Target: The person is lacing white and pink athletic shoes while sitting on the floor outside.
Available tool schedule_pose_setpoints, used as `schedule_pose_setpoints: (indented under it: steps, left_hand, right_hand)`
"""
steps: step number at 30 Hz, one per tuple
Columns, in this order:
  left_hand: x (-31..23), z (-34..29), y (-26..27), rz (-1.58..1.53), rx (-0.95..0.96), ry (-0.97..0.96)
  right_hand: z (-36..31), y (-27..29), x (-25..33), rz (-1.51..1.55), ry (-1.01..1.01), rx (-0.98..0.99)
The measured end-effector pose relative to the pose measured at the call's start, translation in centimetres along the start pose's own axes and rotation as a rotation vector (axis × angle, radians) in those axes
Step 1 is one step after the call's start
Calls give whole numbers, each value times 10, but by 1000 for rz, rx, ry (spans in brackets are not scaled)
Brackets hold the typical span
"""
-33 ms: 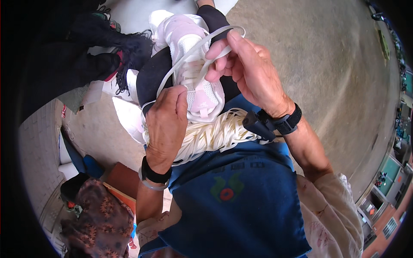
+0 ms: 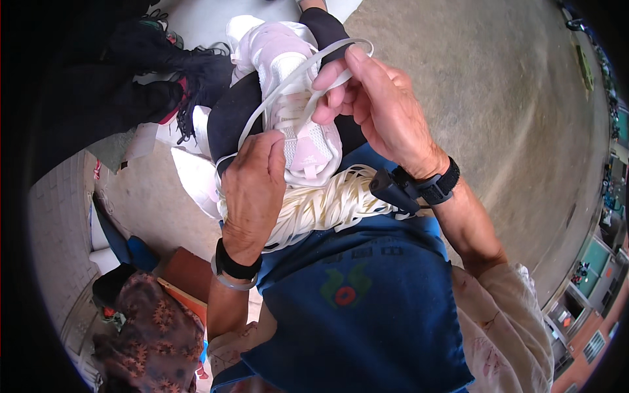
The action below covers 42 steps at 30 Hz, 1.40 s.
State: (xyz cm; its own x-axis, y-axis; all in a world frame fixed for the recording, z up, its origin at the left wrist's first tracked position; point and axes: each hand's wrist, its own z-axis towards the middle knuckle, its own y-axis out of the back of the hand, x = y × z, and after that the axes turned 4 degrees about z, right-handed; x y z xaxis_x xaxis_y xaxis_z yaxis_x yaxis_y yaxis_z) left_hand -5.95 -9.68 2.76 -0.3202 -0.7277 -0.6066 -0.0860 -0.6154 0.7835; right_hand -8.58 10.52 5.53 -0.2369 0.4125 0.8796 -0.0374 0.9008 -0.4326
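A pink and white sneaker (image 2: 309,157) rests on my lap with its toe toward me. A flat white shoelace (image 2: 290,80) rises from it in a wide loop. My right hand (image 2: 386,108) is above the shoe's right side, thumb and fingers closed on the lace. Low over the shoe's left edge, my left hand (image 2: 254,187) is closed, its fingertips pinching the lace near the eyelets; part of that grip is hidden. A thick bundle of cream laces (image 2: 334,200) lies across my lap between the toe and my blue apron (image 2: 393,288).
Another white shoe (image 2: 192,177) is left of my lap. Black laces (image 2: 203,82) hang by dark cloth at upper left. A patterned dark cloth (image 2: 154,327) and a brown board (image 2: 190,275) are at lower left. Concrete floor (image 2: 485,98) stretches to the right.
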Motion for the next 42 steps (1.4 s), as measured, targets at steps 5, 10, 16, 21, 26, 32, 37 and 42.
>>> schedule_pose_setpoints:
  steps: [5, 10, 16, 21, 26, 32, 37, 42]
  left_hand:
    - [1, -1, 1, 64, 45, -67]
    - [3, 0, -2, -33, 71, 49]
    - [9, -2, -12, -313, 67, 245]
    - [1, 1, -12, -208, 56, 216]
    - [-3, -2, -3, -8, 64, -23]
    - [-1, 7, 4, 79, 174, -22]
    - [7, 4, -8, -221, 148, 104]
    - [-1, -2, -15, -95, -13, -18]
  right_hand:
    - [2, 0, 0, 13, -14, -11]
    - [3, -5, -1, -27, -11, -10]
    - [7, -5, -2, -57, 12, 2]
    - [7, -7, -1, -49, -12, -22]
    - [8, -5, -3, -35, -21, -30]
    - [6, -10, -1, -93, -3, 6]
    - [6, -22, 1, -147, 24, -2]
    - [1, -41, -10, -414, 401, 321]
